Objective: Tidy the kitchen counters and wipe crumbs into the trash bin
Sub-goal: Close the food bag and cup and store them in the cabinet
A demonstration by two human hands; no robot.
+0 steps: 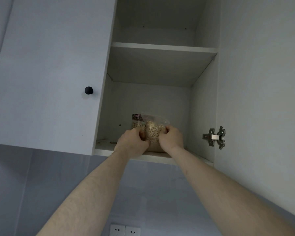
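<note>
A clear plastic bag of oats [152,131] stands on the bottom shelf [160,158] of an open wall cabinet, near the shelf's front. My left hand [132,142] grips the bag's left side with curled fingers. My right hand [170,137] grips its right side. Both arms reach up from below. The bag's lower part is hidden behind my hands. A dark label shows at the bag's top left.
The cabinet's upper shelf [163,48] holds nothing visible. Its door [262,82] is swung open on the right, with a metal hinge [215,137]. A closed door with a black knob [88,90] is on the left. Wall sockets [124,230] sit below.
</note>
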